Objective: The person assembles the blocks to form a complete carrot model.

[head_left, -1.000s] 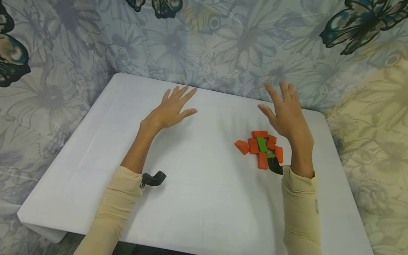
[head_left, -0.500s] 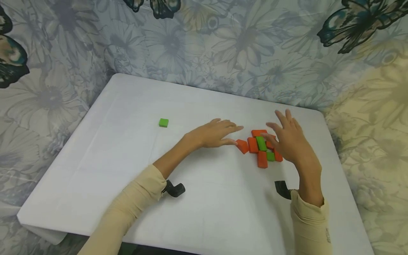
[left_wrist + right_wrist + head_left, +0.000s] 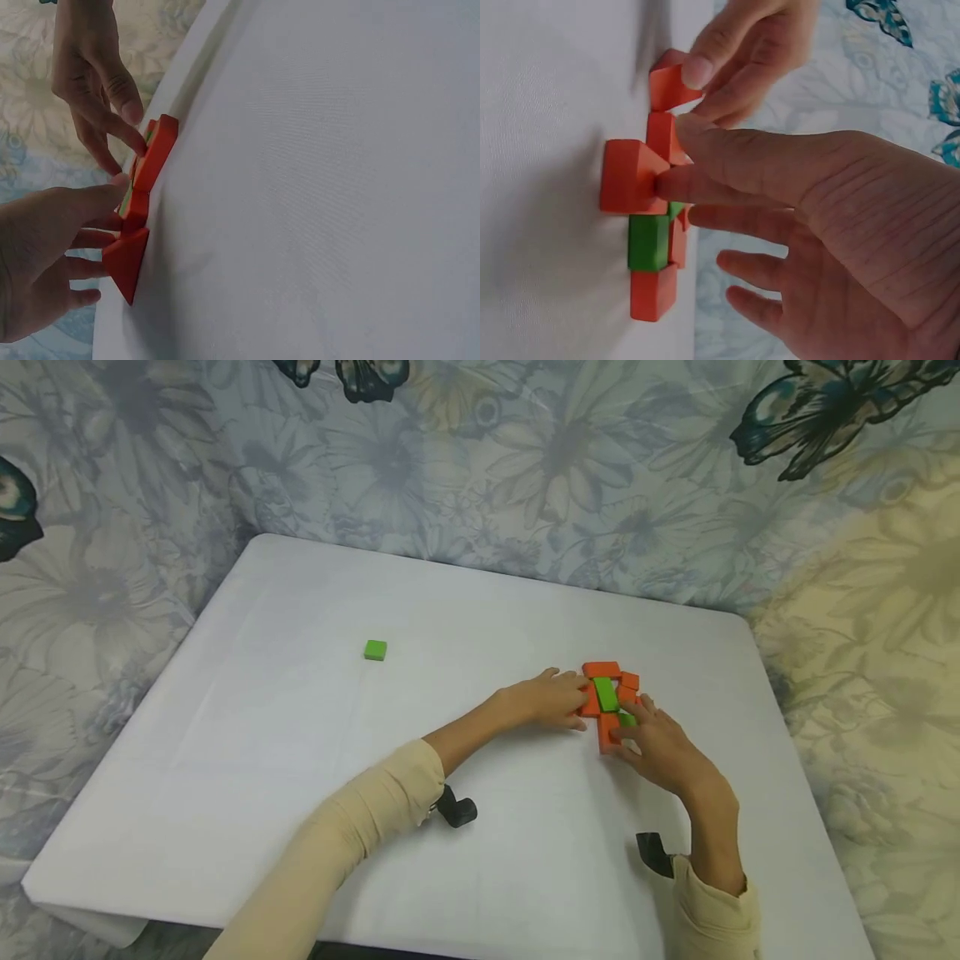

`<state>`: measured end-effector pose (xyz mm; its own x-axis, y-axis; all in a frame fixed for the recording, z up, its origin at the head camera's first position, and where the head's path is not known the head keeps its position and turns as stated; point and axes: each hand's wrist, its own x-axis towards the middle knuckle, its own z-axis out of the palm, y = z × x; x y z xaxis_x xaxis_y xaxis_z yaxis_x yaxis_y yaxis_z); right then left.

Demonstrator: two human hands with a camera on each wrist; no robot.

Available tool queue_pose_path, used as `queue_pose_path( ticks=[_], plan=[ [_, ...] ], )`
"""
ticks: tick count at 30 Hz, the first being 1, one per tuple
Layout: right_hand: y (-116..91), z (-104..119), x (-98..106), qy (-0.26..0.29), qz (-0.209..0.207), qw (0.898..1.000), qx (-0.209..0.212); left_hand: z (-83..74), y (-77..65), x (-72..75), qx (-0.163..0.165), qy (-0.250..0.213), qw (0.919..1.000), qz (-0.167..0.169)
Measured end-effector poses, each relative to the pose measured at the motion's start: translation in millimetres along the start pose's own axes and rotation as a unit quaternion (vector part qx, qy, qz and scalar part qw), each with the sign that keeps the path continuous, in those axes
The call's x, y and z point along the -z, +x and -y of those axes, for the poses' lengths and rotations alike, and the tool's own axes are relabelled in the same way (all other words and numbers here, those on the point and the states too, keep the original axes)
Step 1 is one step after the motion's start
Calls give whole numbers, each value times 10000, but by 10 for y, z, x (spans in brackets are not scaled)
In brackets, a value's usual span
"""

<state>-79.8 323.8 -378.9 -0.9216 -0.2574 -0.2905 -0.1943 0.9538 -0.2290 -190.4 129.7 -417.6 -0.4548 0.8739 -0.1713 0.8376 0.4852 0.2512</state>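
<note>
In the head view several orange-red and green blocks lie flat in a cluster, among them a green block (image 3: 605, 693) and a red block (image 3: 602, 669). My left hand (image 3: 551, 697) reaches in from the left, its fingertips at the cluster's left side. A red wedge-shaped block (image 3: 127, 262) is by its fingers in the left wrist view, and the head view hides this wedge. From the right, my right hand (image 3: 663, 747) has its fingers stretched over the near blocks. Its index finger touches a red block (image 3: 630, 176) in the right wrist view; the other fingers are spread.
A lone green block (image 3: 375, 650) lies left of the cluster on the white table (image 3: 300, 710). Black curved pieces (image 3: 457, 807) stick out from both cuffs. Behind the table's far edge hangs a floral cloth (image 3: 420, 485) with butterflies.
My left hand has moved right and toward me, from the far left of the table to the blocks, uncovering the lone green block. My right hand has come down and toward me onto the cluster.
</note>
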Motion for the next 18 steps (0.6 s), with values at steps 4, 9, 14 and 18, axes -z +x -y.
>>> queue_pose_path(
  ticks=[4,9,14,18],
  plan=[
    [-55,-16,5,13,-203,9996,208,-56,42,-19,-34,-17,9999,-165],
    [-22,-29,-23,-131,-347,9990,262,-108,81,-89,126,-33,9984,-559],
    [26,-59,-92,-477,-511,9971,314,-152,100,-151,174,268,9951,-941],
    [29,-65,-88,-550,-731,9944,535,-146,53,-129,154,268,9933,-1110]
  ],
)
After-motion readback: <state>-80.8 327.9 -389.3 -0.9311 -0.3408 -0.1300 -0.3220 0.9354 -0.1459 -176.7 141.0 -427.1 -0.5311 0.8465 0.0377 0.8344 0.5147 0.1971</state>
